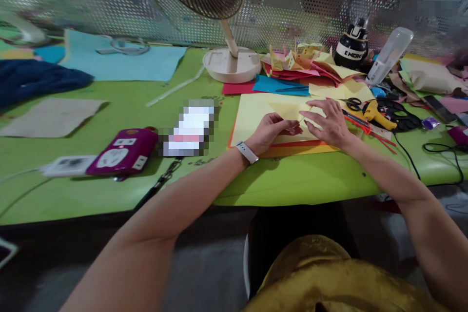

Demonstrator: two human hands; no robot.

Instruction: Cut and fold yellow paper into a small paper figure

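Observation:
A thin piece of pale yellow paper (286,108) is held just above a stack of yellow sheets (250,119). My left hand (275,130), with a light band on the wrist, is closed with thumb and fingertips pinched at the paper's near edge. From the other side my right hand (331,121) grips the right corner of the same piece, its fingers curved and partly spread. The fingertips hide part of that corner. Under the yellow sheets, orange edges (292,145) show.
Right of the stack lie a yellow glue gun (378,116), scissors (354,103) and a red cutter (356,121). Behind stand a fan (233,66), paper scraps (300,66), a black bottle (351,48) and a clear bottle (390,56). Leftward are a phone (192,129) and a purple power socket (124,152).

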